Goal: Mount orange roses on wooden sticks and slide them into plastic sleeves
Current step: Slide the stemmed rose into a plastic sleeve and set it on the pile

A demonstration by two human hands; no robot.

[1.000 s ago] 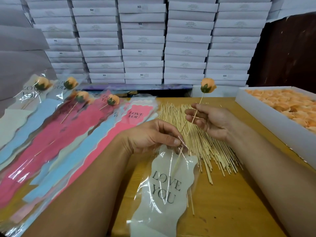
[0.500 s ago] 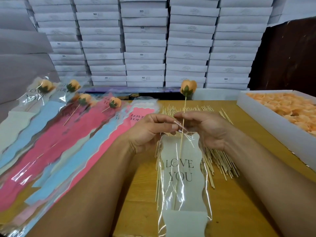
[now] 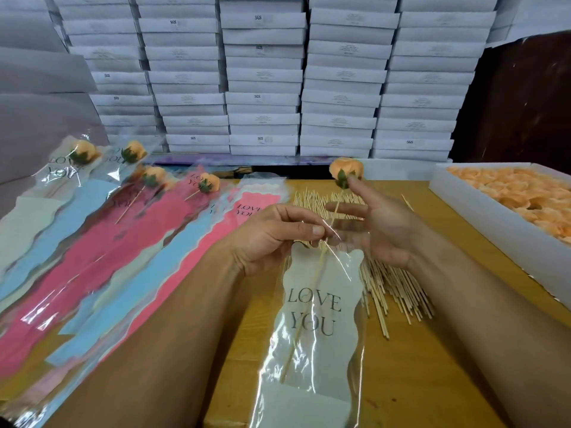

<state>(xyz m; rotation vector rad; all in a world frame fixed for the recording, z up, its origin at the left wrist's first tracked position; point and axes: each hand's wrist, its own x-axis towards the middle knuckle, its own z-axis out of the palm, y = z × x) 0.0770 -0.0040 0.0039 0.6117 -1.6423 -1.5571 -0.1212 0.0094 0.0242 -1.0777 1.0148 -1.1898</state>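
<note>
**Rose stick partway into the sleeve**

Nearest, at 6 o'clock, a clear plastic sleeve with a cream "LOVE YOU" insert [image 3: 312, 329] lies on the yellow-brown wooden surface [image 3: 411, 381]. A thin wooden stick [image 3: 304, 319] runs inside it. The left hand [image 3: 272, 239], at centre, pinches the sleeve's open mouth between thumb and curled fingers. Just to its 3 o'clock, the right hand [image 3: 380, 227] is spread open, its fingers straight; the index fingertip touches the green base of the orange rose [image 3: 346, 171] atop the stick, which stands above the sleeve's mouth. Under both hands lies a pile of bare wooden sticks [image 3: 389, 282]. At 9 o'clock, pink, blue and cream sleeves [image 3: 102, 251] are fanned out, four holding roses. At 3 o'clock sits a white tray of loose orange roses [image 3: 506, 193]. At 12 o'clock, stacked white flat boxes [image 3: 262, 78] form a wall.
</note>
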